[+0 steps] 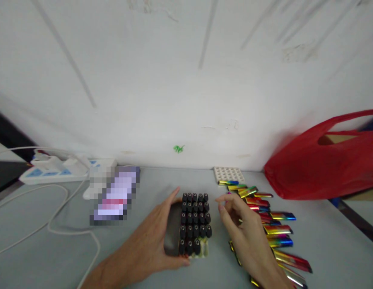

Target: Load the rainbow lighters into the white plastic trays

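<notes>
A pale tray (204, 251) holds black pieces (195, 219) in rows, each topped with a small round metal ring. Bare tray shows at its near right corner. My left hand (157, 237) curves around the tray's left side, thumb at the near edge and fingers at the far edge. To the right of the tray, my right hand (245, 228) has thumb and index fingertip close together; anything between them is too small to make out. Behind and beside it lie several slim, shiny metallic-coloured sticks (278, 230), partly hidden by the hand.
A white perforated tray (229, 174) lies against the wall. At right stands a red bag (318, 164). On the left are a power strip (54, 170), a phone with a blurred screen (117, 194) and a looping white cable (67, 232).
</notes>
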`<state>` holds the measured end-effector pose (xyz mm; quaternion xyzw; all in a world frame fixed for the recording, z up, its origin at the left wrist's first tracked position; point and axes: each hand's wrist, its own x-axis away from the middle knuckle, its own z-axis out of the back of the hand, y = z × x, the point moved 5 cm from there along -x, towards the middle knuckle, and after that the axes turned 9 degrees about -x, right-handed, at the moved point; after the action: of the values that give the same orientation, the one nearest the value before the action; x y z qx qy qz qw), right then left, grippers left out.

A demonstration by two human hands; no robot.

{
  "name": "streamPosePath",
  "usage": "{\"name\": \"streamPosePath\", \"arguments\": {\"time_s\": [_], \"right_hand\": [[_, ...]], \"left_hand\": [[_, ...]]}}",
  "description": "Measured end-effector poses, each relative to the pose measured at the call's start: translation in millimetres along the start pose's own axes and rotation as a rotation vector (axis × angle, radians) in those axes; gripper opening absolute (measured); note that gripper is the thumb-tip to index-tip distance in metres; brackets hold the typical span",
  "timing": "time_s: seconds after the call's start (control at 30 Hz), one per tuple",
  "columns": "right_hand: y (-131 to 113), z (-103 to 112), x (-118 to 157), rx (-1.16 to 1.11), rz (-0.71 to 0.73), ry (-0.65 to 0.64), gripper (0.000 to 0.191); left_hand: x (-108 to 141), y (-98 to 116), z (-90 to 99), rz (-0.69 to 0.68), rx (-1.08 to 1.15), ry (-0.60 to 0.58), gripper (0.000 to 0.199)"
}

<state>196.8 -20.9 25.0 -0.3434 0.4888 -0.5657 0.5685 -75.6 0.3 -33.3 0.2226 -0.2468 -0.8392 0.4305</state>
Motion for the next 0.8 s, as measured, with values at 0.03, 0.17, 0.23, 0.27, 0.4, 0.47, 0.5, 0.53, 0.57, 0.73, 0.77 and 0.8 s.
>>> {"name": "streamPosePath", "arguments": {"time_s": [0.03,0.17,0.23,0.27,0.4,0.47,0.5,0.53,0.57,0.73,0.77,0.8], "right_hand": [[1.5,5.5,-1.8,-0.037,-0.012,0.016,0.03],[2.6,52.3,1.8,0.0,-0.009,0.063,0.035],[-1.2,83.3,13.7,0.153,0.038,0.076,0.032],[-2.5,96.9,21.6,0.219,0.054,0.073,0.032],[4.7,117.9,54.3,0.407,0.05,-0.09,0.023],[10.2,114.6,66.2,0.47,0.104,-0.112,0.02],[13.1,111.9,70.4,0.504,0.133,-0.102,0.02],[16.4,109.2,73.7,0.541,0.156,-0.087,0.019],[19.7,107.4,76.4,0.582,0.173,-0.065,0.019],[31.4,115.6,86.6,0.724,0.211,0.018,0.027],[32.6,120.1,87.8,0.73,0.21,0.043,0.027],[34.0,123.8,88.6,0.729,0.204,0.059,0.027]], "left_hand": [[-0.4,0.8,1.0,0.005,-0.007,-0.007,0.165],[-3.1,7.3,7.0,0.032,-0.015,-0.044,0.166],[-4.1,11.0,9.5,0.033,-0.01,-0.053,0.166],[-4.4,12.6,10.4,0.028,-0.008,-0.055,0.166],[-4.9,16.9,13.3,0.009,0.008,-0.051,0.166],[-5.1,17.7,14.2,0.009,0.01,-0.046,0.162],[-5.3,17.7,14.3,0.011,0.01,-0.045,0.161],[-5.5,17.4,14.2,0.014,0.009,-0.044,0.161],[-5.7,17.0,14.0,0.017,0.008,-0.044,0.163],[-5.3,14.3,12.1,0.024,-0.021,-0.059,0.165],[-5.0,14.1,11.8,0.026,-0.026,-0.065,0.164],[-4.7,13.9,11.5,0.028,-0.029,-0.072,0.164]]}}
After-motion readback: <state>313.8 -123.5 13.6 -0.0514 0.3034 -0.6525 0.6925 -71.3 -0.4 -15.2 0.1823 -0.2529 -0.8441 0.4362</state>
